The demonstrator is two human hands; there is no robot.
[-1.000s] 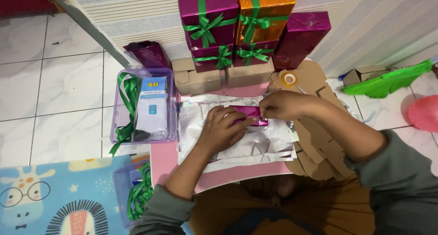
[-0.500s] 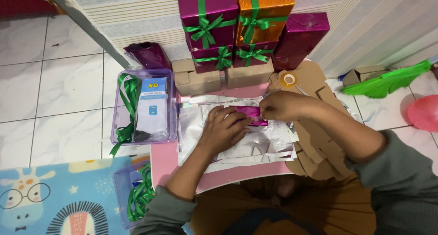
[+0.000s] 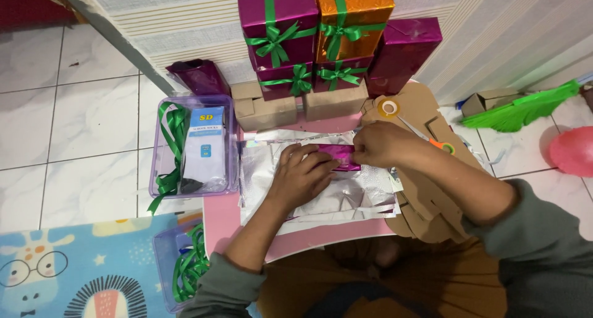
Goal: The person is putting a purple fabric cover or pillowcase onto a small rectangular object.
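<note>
A small box half covered in magenta foil wrapping (image 3: 338, 155) lies on silver-backed wrapping paper (image 3: 346, 200) spread over a pink low table (image 3: 222, 222). My left hand (image 3: 301, 177) presses flat on the paper and the box's left side. My right hand (image 3: 378, 145) pinches the foil at the box's right end. Most of the box is hidden under my hands.
Wrapped magenta and orange gift boxes with green bows (image 3: 321, 34) are stacked by the wall, above plain cardboard boxes (image 3: 265, 111). A clear tray (image 3: 157, 170) holds green ribbon and a packet. A tape roll (image 3: 389, 108), orange-handled scissors (image 3: 441, 146) and flat cardboard (image 3: 432, 207) lie right.
Both hands stay on the box; the fingers shift only slightly along the magenta foil. Nothing else has moved.
</note>
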